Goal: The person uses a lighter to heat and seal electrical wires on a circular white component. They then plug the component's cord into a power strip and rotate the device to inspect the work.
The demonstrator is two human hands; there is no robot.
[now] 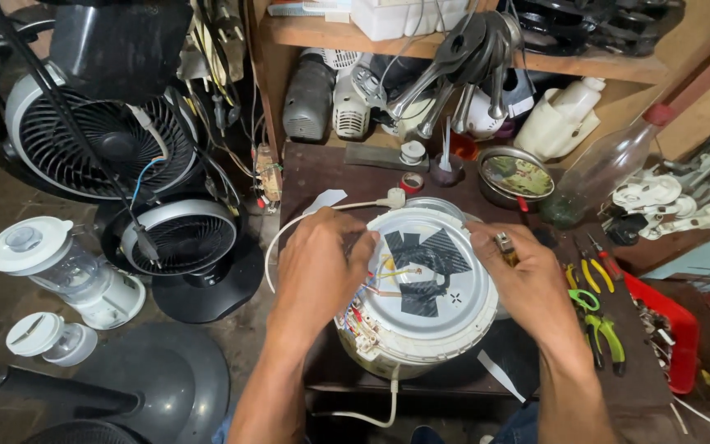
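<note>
On the workbench (322, 168), an upturned cooker (421, 296) lies open, wires (380, 279) exposed and unjoined; left hand (314, 275) pinches wires; right hand (527, 284) grips a small tool (504, 245).

- The left hand (315, 267) rests on the rim of a round white appliance base (421, 288), its fingers at the coloured wires (384, 279).
- The right hand (527, 284) grips the other side and holds a small lighter (504, 243).
- Black tape pieces (429, 267) cover the middle of the base.
- A white cord (322, 215) runs behind the left hand.
- Pliers with green and yellow handles (597, 316) lie on the dark workbench (322, 168), beside a red tray (674, 329).
- Fans (104, 136) and a blender (67, 271) stand on the floor at left.
</note>
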